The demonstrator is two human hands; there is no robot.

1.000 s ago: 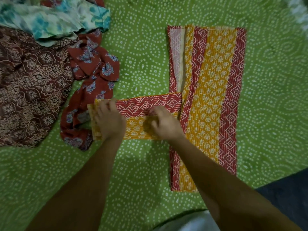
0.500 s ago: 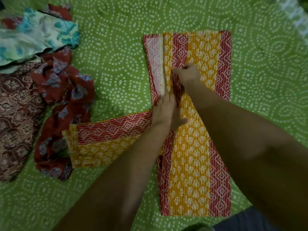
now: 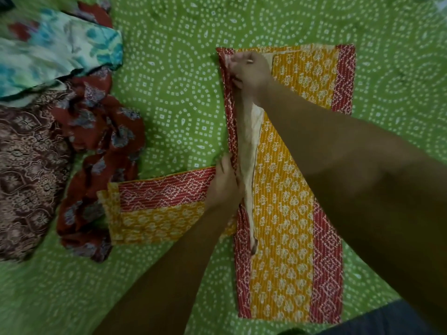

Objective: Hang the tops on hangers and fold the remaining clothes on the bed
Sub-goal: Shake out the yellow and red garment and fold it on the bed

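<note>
the yellow-and-red kurta [image 3: 290, 213] is spread on the green bedsheet [image 3: 169, 93]; its left edge is pinched by the right hand [image 3: 250, 70] and pressed flat-fingered by the left hand [image 3: 225, 184].

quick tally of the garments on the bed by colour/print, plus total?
Yellow and red block-print garment, under both hands: 1
Teal and white floral garment: 1
Dark red garment with blue-grey flowers: 1
Brown patterned garment: 1
Total: 4, all lying on the green dotted bedsheet. The three on the left overlap in a heap, so more could be hidden underneath.
</note>
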